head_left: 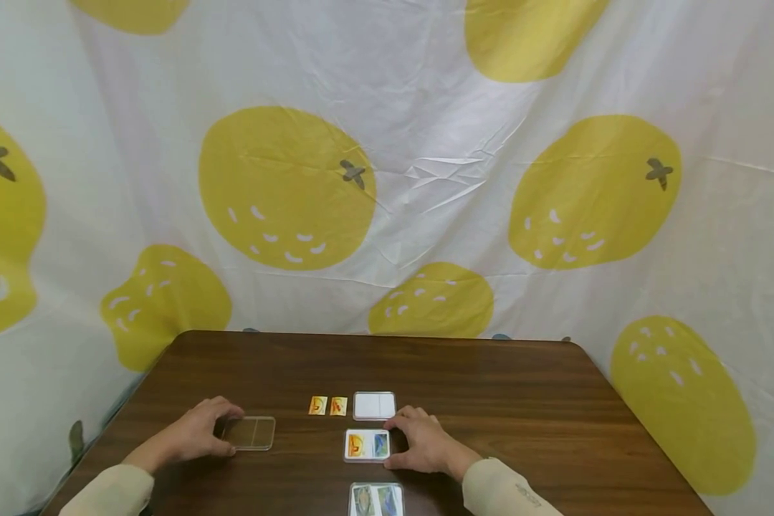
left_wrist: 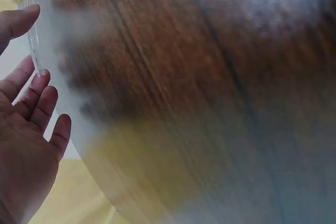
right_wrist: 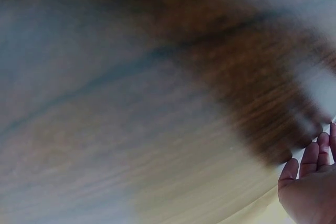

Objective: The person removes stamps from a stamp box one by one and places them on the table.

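Observation:
My left hand (head_left: 196, 430) grips the left end of a clear plastic case (head_left: 251, 433), thumb on the near side and fingers on the far side. In the left wrist view, the thumb and fingers of the left hand (left_wrist: 31, 114) pinch the case's thin edge (left_wrist: 34, 40). My right hand (head_left: 424, 441) holds the right end of a framed card case (head_left: 367, 445), which shows an orange picture and a blue-green one. Only part of the right hand (right_wrist: 310, 182) shows in the right wrist view; what it holds is out of sight there.
Behind the framed card case lies a case with blank white panels (head_left: 374, 405). Two small orange cards (head_left: 318, 405) lie left of it. Nearer the front is another case with two pictures (head_left: 376, 499). A lemon-print cloth (head_left: 426, 215) hangs behind the brown wooden table (head_left: 490, 380).

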A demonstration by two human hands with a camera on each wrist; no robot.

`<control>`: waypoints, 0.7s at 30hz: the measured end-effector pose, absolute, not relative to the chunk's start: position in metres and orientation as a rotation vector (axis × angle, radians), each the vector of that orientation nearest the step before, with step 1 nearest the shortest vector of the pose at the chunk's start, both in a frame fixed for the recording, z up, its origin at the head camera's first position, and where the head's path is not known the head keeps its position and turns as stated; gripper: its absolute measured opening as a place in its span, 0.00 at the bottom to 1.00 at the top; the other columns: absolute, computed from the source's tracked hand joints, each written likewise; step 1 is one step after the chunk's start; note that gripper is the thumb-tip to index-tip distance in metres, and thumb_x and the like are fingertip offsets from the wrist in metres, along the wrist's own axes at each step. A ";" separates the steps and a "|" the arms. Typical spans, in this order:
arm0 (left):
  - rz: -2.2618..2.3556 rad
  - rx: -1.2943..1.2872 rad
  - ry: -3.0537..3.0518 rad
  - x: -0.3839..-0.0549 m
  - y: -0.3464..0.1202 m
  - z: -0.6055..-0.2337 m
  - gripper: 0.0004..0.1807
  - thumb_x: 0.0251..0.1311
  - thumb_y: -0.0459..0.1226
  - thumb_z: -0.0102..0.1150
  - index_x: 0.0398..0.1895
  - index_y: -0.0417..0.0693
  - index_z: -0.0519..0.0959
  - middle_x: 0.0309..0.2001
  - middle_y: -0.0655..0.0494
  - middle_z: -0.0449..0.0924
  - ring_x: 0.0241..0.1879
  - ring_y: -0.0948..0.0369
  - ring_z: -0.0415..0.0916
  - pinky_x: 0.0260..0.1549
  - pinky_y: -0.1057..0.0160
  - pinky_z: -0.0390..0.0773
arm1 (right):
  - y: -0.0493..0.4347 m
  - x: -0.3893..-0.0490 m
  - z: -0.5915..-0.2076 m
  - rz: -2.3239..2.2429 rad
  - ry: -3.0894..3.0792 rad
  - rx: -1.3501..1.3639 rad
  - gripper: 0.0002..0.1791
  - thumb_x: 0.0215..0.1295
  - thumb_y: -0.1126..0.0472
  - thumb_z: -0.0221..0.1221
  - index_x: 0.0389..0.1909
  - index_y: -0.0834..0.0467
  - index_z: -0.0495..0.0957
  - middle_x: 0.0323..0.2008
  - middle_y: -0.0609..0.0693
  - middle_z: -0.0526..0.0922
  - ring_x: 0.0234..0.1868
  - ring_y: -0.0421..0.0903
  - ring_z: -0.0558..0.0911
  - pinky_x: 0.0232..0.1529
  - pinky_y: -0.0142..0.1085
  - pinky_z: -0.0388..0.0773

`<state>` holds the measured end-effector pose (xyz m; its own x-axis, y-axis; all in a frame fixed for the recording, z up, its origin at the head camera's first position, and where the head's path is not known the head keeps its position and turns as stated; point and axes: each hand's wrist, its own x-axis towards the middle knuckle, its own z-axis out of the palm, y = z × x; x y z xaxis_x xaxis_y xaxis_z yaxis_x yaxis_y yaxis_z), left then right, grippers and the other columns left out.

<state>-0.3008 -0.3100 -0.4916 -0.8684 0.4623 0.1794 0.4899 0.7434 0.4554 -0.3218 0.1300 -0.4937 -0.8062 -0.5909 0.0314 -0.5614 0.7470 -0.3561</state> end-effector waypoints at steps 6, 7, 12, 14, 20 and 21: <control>-0.865 -0.732 -2.930 -0.301 -0.304 -0.489 0.34 0.41 0.40 0.74 0.56 0.40 0.77 0.48 0.53 0.73 0.48 0.50 0.68 0.43 0.50 0.72 | 0.131 -0.322 -0.492 -0.552 2.855 -0.957 0.32 0.53 0.40 0.70 0.56 0.52 0.78 0.54 0.47 0.73 0.57 0.50 0.70 0.58 0.51 0.64; -0.867 -0.713 -2.923 -0.301 -0.302 -0.489 0.34 0.42 0.41 0.73 0.56 0.40 0.77 0.48 0.53 0.73 0.48 0.50 0.68 0.44 0.49 0.72 | 0.131 -0.322 -0.492 -0.554 2.854 -0.955 0.32 0.53 0.40 0.70 0.56 0.52 0.78 0.54 0.47 0.73 0.57 0.50 0.70 0.58 0.50 0.64; -0.807 -0.643 -2.857 -0.303 -0.289 -0.483 0.31 0.49 0.44 0.71 0.56 0.40 0.77 0.48 0.51 0.74 0.50 0.47 0.70 0.48 0.44 0.71 | 0.130 -0.321 -0.493 -0.545 2.854 -0.936 0.32 0.53 0.40 0.70 0.56 0.52 0.78 0.55 0.47 0.73 0.57 0.49 0.70 0.59 0.50 0.64; -0.804 -0.639 -2.840 -0.305 -0.283 -0.481 0.29 0.52 0.44 0.70 0.57 0.40 0.78 0.49 0.50 0.75 0.52 0.46 0.70 0.49 0.41 0.71 | 0.130 -0.321 -0.493 -0.545 2.854 -0.934 0.32 0.53 0.40 0.70 0.56 0.52 0.78 0.55 0.47 0.73 0.57 0.49 0.70 0.59 0.50 0.64; -0.832 -0.690 -2.814 -0.309 -0.265 -0.477 0.26 0.56 0.45 0.68 0.55 0.40 0.78 0.49 0.50 0.76 0.52 0.46 0.71 0.50 0.39 0.70 | 0.130 -0.321 -0.492 -0.537 2.854 -0.943 0.32 0.53 0.40 0.69 0.56 0.52 0.78 0.55 0.47 0.73 0.58 0.50 0.70 0.59 0.51 0.64; -0.840 -0.701 -2.812 -0.310 -0.262 -0.476 0.26 0.56 0.45 0.68 0.55 0.40 0.79 0.48 0.50 0.76 0.52 0.46 0.71 0.50 0.39 0.70 | 0.130 -0.321 -0.492 -0.535 2.854 -0.946 0.33 0.54 0.40 0.69 0.57 0.52 0.78 0.55 0.48 0.73 0.58 0.50 0.70 0.59 0.51 0.64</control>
<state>-0.3097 -0.2621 -0.4764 -0.8847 0.3969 0.2447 0.4661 0.7381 0.4879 -0.3207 0.1305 -0.4917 -0.8047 -0.5931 0.0264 -0.5625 0.7474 -0.3536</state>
